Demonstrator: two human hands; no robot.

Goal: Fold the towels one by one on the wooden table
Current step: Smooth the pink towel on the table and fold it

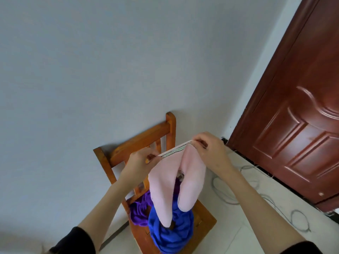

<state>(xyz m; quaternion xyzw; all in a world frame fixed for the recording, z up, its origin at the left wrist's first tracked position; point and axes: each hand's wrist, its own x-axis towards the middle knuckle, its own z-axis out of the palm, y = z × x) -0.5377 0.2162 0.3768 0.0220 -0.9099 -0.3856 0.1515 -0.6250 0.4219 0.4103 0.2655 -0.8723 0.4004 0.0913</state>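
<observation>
A pink towel with a striped hem hangs in the air above a wooden chair. My left hand pinches the hem's left corner and my right hand pinches its right corner, so the hem is stretched taut between them. The towel droops in two lobes down to a heap on the chair seat. A blue towel lies crumpled at the front of the seat, and a purple towel is bunched behind it on the left. No wooden table is in view.
The chair stands against a pale grey wall. A dark red-brown door fills the right side. A thin grey cable coils across the light tiled floor between chair and door.
</observation>
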